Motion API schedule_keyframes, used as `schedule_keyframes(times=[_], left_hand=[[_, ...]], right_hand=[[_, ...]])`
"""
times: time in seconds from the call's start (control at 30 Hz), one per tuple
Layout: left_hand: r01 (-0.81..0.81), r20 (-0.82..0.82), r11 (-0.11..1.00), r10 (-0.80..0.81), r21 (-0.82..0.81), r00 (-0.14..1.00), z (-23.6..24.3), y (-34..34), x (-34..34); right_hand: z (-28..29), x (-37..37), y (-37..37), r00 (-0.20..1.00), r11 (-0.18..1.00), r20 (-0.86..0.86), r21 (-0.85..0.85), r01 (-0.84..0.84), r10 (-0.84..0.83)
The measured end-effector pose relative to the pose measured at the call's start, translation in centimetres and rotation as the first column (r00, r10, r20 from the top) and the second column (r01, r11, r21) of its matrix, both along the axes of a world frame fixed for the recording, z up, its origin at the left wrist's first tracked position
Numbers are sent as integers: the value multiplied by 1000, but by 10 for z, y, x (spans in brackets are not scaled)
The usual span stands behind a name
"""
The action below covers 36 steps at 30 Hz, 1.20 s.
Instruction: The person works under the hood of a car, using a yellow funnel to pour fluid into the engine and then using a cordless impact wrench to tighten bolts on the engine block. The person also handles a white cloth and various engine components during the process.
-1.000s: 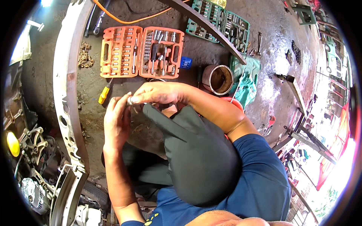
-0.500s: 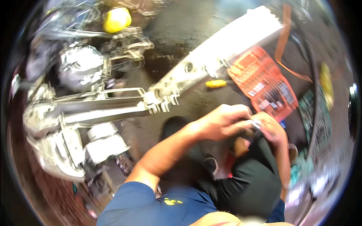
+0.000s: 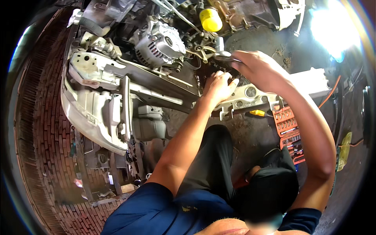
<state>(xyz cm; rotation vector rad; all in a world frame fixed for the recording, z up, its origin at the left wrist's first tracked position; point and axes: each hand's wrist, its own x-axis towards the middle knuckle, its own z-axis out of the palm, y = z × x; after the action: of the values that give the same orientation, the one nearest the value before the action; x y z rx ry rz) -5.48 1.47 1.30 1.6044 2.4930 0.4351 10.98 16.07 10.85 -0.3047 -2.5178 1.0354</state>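
Note:
My right hand (image 3: pixel 258 68) is closed round the handle of a socket ratchet (image 3: pixel 223 54), with a silver socket standing on its round head. The ratchet is among the metal brackets (image 3: pixel 201 51) below a yellow cylindrical part (image 3: pixel 210 19). Close to it, at the near side of the engine bay, my left hand (image 3: pixel 220 87) has its fingers curled by the pale metal crossmember (image 3: pixel 250 92). Whatever those fingers hold, if anything, is hidden. A silver alternator (image 3: pixel 164 43) is to the left of both hands.
An orange socket case (image 3: pixel 286 121) lies open beside my right arm. Near it is a yellow-handled tool (image 3: pixel 257 112). The pale vehicle frame (image 3: pixel 94 113) curves along the left. Bright light glares at the upper right. A brick surface (image 3: pixel 51 149) is at the far left.
Both hands have moved from above my lap, where they were together at a small metal piece, up to the engine parts. They are now apart. The view has swung right.

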Motion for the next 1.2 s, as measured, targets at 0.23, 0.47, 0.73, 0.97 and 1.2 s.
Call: schedule_keyframes(times=[0.23,0.47,0.73,0.97,1.2], left_hand=[[-111,311,861,295,-496,904,-34,19,-20],[-266,131,868,348,-420,928,-25,44,16],[-185,138,881,269,-436,953,-56,37,1],[-130,118,943,173,-306,978,-82,50,1],[-190,157,941,240,-282,958,-77,33,-11]], right_hand=[[5,-147,8,942,978,334,177,-111,46],[-42,-190,13,996,973,33,212,-88,83],[-73,-218,2,963,994,-268,113,-9,39],[-79,-170,26,991,993,105,72,-89,81],[-21,-12,85,907,921,248,106,-376,342]])
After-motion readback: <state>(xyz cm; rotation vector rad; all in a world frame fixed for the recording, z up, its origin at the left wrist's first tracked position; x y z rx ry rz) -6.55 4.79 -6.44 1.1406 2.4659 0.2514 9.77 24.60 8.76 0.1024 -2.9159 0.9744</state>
